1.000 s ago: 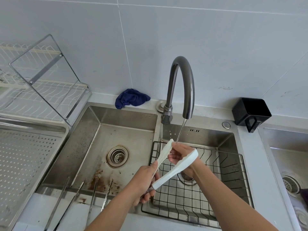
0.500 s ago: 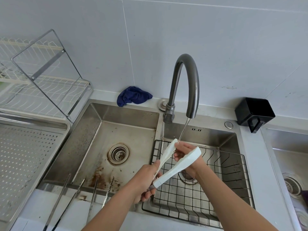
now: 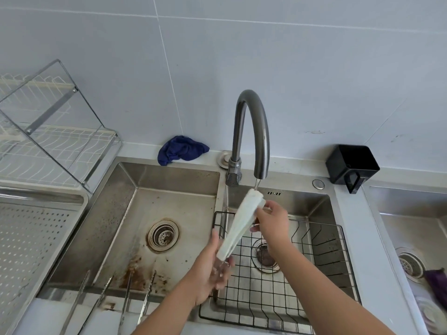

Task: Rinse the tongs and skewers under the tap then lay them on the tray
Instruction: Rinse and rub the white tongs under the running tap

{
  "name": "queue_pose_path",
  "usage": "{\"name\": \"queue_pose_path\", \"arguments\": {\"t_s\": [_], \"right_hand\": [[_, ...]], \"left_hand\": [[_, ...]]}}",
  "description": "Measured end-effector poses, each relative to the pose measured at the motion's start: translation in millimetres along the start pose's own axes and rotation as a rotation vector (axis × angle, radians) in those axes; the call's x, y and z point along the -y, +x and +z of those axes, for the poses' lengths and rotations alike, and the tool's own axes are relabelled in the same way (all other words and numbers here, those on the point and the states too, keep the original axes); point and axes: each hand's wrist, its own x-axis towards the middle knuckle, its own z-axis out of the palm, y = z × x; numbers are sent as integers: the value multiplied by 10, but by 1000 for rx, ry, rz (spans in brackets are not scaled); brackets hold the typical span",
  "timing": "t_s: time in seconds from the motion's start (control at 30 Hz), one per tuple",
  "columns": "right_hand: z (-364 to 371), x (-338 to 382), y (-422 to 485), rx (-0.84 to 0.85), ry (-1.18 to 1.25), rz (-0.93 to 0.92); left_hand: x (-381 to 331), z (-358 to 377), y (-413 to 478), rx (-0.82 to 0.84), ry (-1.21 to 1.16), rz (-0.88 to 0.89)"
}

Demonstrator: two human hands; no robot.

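I hold white tongs (image 3: pixel 239 223) over the right sink basin, their two arms pressed together. My left hand (image 3: pixel 212 272) grips the hinge end low down. My right hand (image 3: pixel 271 221) pinches the tips, which sit right under the spout of the dark curved tap (image 3: pixel 254 131). A thin stream of water runs onto the tips. Several metal tongs and skewers (image 3: pixel 125 301) lean on the front edge of the left basin. The perforated steel tray (image 3: pixel 29 245) lies at the far left.
A black wire basket (image 3: pixel 314 274) fills the right basin (image 3: pixel 302 201). The left basin (image 3: pixel 169 189) shows rust stains near its drain. A blue cloth (image 3: pixel 181 149) lies behind it, a black cup (image 3: pixel 350 163) at the right, a dish rack (image 3: pixel 48 131) at the left.
The tongs' arms, spread apart before, are now closed together and raised to the spout. My right hand shifted up and right with the tips.
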Motion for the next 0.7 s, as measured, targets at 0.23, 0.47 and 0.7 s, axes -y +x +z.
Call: {"name": "queue_pose_path", "arguments": {"t_s": [0.23, 0.47, 0.7], "right_hand": [[-48, -82, -34, 180, 190, 17], [-25, -115, 14, 330, 376, 124], [72, -19, 97, 334, 560, 190]], "left_hand": [[106, 60, 81, -292, 596, 364], [117, -49, 81, -421, 898, 494], [55, -79, -70, -532, 1389, 738]]}}
